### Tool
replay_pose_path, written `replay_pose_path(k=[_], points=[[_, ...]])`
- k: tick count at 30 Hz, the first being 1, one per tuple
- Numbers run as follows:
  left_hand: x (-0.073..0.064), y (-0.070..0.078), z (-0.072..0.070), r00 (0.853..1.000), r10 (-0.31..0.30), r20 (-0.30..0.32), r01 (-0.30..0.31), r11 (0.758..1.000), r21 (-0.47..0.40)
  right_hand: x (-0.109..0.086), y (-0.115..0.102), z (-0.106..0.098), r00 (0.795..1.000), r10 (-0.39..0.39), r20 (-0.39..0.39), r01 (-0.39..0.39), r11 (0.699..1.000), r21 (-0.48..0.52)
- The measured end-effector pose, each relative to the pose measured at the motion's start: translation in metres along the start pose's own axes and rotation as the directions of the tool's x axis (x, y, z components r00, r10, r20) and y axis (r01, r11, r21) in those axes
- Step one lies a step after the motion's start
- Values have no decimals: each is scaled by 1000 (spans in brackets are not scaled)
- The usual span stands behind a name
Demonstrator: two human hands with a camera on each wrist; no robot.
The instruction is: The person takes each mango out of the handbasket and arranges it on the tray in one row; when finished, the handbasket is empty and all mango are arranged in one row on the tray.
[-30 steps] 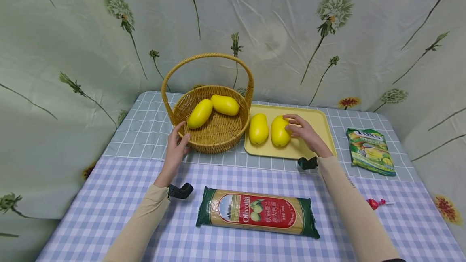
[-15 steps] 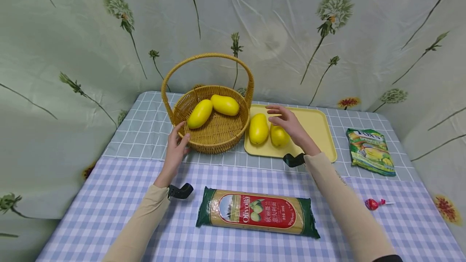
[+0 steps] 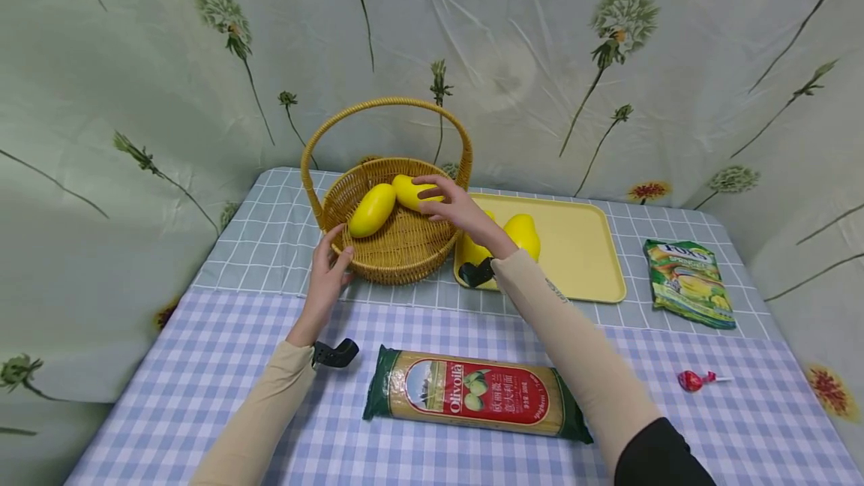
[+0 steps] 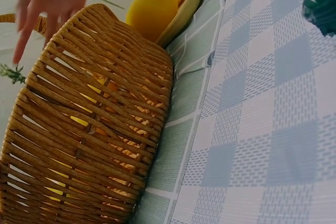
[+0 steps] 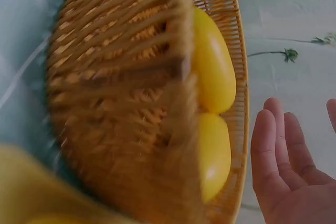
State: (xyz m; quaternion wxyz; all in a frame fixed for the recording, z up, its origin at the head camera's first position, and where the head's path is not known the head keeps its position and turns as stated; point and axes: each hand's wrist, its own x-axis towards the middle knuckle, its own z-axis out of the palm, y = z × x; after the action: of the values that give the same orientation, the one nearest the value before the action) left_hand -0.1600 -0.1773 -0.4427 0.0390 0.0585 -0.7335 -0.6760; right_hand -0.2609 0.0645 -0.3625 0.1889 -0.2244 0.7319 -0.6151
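Note:
A woven wicker basket (image 3: 398, 274) with a tall hooped handle stands at the back of the table. Two yellow mangoes, one on the left (image 3: 373, 211) and one further back (image 3: 407, 190), lie inside it. My left hand (image 3: 326, 268) holds the basket's front left rim between thumb and fingers. Above the basket's right side is my right hand (image 3: 466, 216), fingers loosely extended and nothing in them. The right wrist view shows its palm and spread fingers (image 5: 264, 145) beside the basket rim. Two more mangoes (image 3: 523, 233) sit on a yellow tray (image 3: 583, 261), partly behind the right wrist.
A spaghetti pack (image 3: 472, 392) lies across the front of the checked tablecloth (image 3: 324, 441). To the right are a green candy bag (image 3: 690, 283) and a red lollipop (image 3: 691, 380). A printed curtain (image 3: 499, 36) hangs right behind the table.
My right hand has left the mango on the tray and moved left, over to the basket, without carrying anything. My left hand stays at the basket rim.

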Motion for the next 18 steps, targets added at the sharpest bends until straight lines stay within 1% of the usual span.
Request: replay_pose_path(k=[4, 7, 10, 13, 16, 18], points=[[-2, 6, -1, 1000, -13, 7, 14, 1000, -21, 19, -7, 14, 999, 36, 25, -36, 999, -10], [-7, 17, 1, 1000, -17, 16, 18, 1000, -24, 31, -12, 24, 996, 81, 39, -80, 997, -23], [-12, 26, 2, 1000, -17, 17, 17, 1000, -10, 41, -14, 32, 988, 140, 61, -138, 990, -31], [-14, 30, 3, 1000, -19, 14, 19, 1000, 2, 49, -14, 41, 972, 211, 100, -208, 977, -45], [-15, 32, 3, 1000, -19, 14, 18, 1000, 10, 53, -13, 49, 951, 274, 141, -260, 960, -108], [-15, 32, 3, 1000, -15, 14, 15, 1000, 8, 56, -12, 54, 939, 298, 170, -275, 950, -145]])
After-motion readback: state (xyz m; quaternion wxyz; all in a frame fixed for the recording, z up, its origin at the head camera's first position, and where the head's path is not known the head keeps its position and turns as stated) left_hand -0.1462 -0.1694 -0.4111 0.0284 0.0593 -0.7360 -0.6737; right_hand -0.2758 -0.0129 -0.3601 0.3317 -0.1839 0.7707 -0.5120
